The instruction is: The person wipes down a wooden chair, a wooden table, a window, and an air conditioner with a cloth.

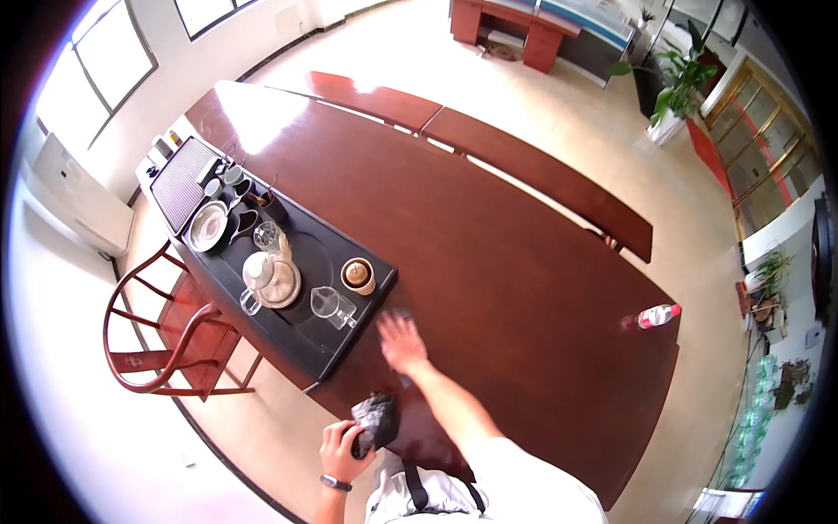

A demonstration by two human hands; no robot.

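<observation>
My left hand [339,451], with a dark band on the wrist, is closed around a crumpled black plastic bag [377,421] by the table's near edge. My right hand [402,346] reaches out over the brown table [515,288], fingers stretched and slightly blurred, just right of the black tea tray [336,342]. Whether the palm touches the wood I cannot tell. Closest to that hand on the tray are a clear glass pitcher [333,306] and a small tan lidded jar [358,274]. A glass teapot [271,279] stands farther left.
Several cups, a round metal dish [209,226] and a ribbed panel [183,183] occupy the tray's far end. A red-capped bottle [656,316] stands near the table's right edge. A wooden chair [188,332] is at left; benches [541,179] line the far side.
</observation>
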